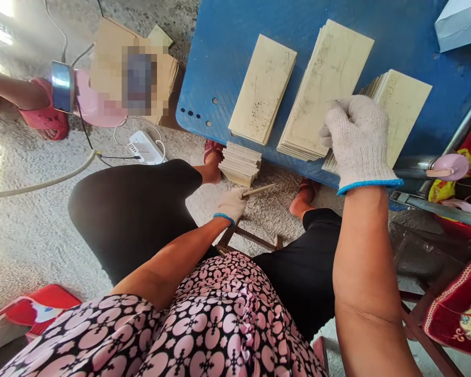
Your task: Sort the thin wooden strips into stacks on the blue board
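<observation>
My left hand (231, 205), in a white knitted glove with a blue cuff, is low between my knees. Its fingers are closed on a thin pale board (261, 189), seen almost edge-on. My right hand (357, 131), gloved alike, is curled above the table's near edge, in front of the right stack of boards (406, 107). Whether its fingers hold anything is hidden. To its left lie the middle stack of boards (329, 84) and a smaller left stack of boards (262, 89), with dark specks. Below the table edge, a pile of boards (240, 163) stands near my left foot.
The stacks lie on a blue table (215, 57). A white box (461, 23) is at its far right. On the floor at left are a power strip (145, 146), a cardboard box (110, 57) and another person's foot in a red sandal (43, 112). A wooden stool frame (255, 238) is below me.
</observation>
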Available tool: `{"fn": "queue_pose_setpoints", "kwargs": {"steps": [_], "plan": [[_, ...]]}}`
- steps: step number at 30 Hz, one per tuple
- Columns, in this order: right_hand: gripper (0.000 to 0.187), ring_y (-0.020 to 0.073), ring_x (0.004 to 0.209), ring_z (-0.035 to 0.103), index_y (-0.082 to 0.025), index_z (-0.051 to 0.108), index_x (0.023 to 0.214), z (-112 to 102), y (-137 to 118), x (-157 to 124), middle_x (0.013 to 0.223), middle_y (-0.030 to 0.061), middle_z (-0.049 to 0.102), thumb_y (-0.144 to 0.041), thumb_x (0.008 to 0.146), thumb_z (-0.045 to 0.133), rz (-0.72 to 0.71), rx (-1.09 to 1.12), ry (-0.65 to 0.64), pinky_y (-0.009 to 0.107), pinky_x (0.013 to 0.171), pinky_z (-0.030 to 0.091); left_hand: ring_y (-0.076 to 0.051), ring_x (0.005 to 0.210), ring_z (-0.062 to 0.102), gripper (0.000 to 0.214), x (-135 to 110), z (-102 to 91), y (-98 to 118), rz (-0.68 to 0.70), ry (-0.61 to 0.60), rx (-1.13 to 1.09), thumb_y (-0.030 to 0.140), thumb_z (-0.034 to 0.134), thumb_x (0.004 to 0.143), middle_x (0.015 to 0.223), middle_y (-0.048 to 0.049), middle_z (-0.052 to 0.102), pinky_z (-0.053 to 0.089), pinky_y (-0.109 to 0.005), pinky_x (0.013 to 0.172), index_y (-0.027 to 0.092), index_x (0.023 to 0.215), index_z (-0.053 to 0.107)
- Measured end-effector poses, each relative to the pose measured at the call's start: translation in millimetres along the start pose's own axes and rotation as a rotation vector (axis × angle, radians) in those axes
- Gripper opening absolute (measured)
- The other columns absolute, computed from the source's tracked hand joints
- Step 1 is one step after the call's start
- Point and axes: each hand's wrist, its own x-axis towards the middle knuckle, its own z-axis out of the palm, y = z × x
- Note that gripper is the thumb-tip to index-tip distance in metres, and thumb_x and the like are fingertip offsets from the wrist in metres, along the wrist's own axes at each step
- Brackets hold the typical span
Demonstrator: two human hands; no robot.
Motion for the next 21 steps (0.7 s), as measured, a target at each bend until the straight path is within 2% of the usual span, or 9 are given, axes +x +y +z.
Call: {"fn": "queue_pose_setpoints", "kwargs": {"steps": [3, 6, 9, 13, 16, 18, 21], "plan": [[0.026, 0.0168, 0.071, 0.062, -0.016, 0.070, 0.084, -1, -1, -1, 0.066, 0.0013, 0.062, -0.037, 0.092, 0.057, 0.004, 0.022, -0.011, 0.035, 0.074, 0.054, -0.027, 0.089, 0.069, 0.029, -3, -12.0, 23, -0.020, -0.074, 0.036, 0.020, 0.061, 0.079, 0.092, -0.0059, 0.076, 0.050, -0.031, 0.077, 0.024, 0.102, 0.079], [0.025, 0.0174, 0.069, 0.063, -0.019, 0.068, 0.082, 0, -2, -1, 0.065, -0.0002, 0.061, -0.039, 0.093, 0.057, 0.019, 0.026, -0.017, 0.035, 0.071, 0.055, -0.025, 0.079, 0.069, 0.022, -8, -32.5, 46, -0.035, -0.086, 0.006, 0.023, 0.064, 0.078, 0.080, -0.0039, 0.074, 0.051, -0.031, 0.072, 0.022, 0.094, 0.079], [0.024, 0.0186, 0.074, 0.066, -0.020, 0.066, 0.084, 2, -2, -1, 0.066, -0.0007, 0.060, -0.041, 0.092, 0.058, 0.005, 0.024, -0.033, 0.034, 0.071, 0.056, -0.025, 0.076, 0.068, 0.020, -13, -65.3, 67, -0.043, -0.036, -0.057, 0.028, 0.070, 0.075, 0.076, -0.0010, 0.073, 0.052, -0.033, 0.072, 0.024, 0.093, 0.079], [0.026, 0.0180, 0.074, 0.066, -0.021, 0.065, 0.087, 9, -5, -3, 0.069, 0.0000, 0.063, -0.046, 0.092, 0.058, 0.016, 0.034, -0.080, 0.033, 0.072, 0.057, -0.026, 0.079, 0.068, 0.030, -22, -121.6, 91, -0.019, 0.047, -0.161, 0.029, 0.074, 0.071, 0.078, -0.0011, 0.072, 0.055, -0.038, 0.077, 0.024, 0.100, 0.078], [0.029, 0.0175, 0.078, 0.067, -0.021, 0.064, 0.093, 17, -12, -7, 0.076, 0.0013, 0.066, -0.050, 0.090, 0.060, 0.003, 0.044, -0.127, 0.033, 0.075, 0.058, -0.026, 0.083, 0.068, 0.030, -27, -159.4, 103, 0.050, 0.094, -0.291, 0.027, 0.073, 0.072, 0.081, -0.0026, 0.070, 0.056, -0.039, 0.076, 0.021, 0.102, 0.076], [0.034, 0.0181, 0.083, 0.067, -0.021, 0.064, 0.099, 25, -18, -12, 0.085, 0.0033, 0.069, -0.053, 0.086, 0.063, -0.003, 0.050, -0.155, 0.034, 0.078, 0.058, -0.026, 0.084, 0.069, 0.032, -26, -177.5, 105, 0.060, 0.126, -0.369, 0.026, 0.074, 0.072, 0.078, -0.0030, 0.068, 0.057, -0.039, 0.073, 0.020, 0.103, 0.075], [0.059, 0.0213, 0.088, 0.068, -0.018, 0.058, 0.121, 42, -25, -24, 0.101, 0.0088, 0.069, -0.055, 0.077, 0.070, 0.030, 0.056, -0.191, 0.040, 0.081, 0.059, -0.028, 0.085, 0.069, 0.035, -16, -192.6, 106, -0.005, 0.203, -0.476, 0.026, 0.076, 0.071, 0.073, -0.0030, 0.065, 0.057, -0.039, 0.072, 0.018, 0.105, 0.072]]}}
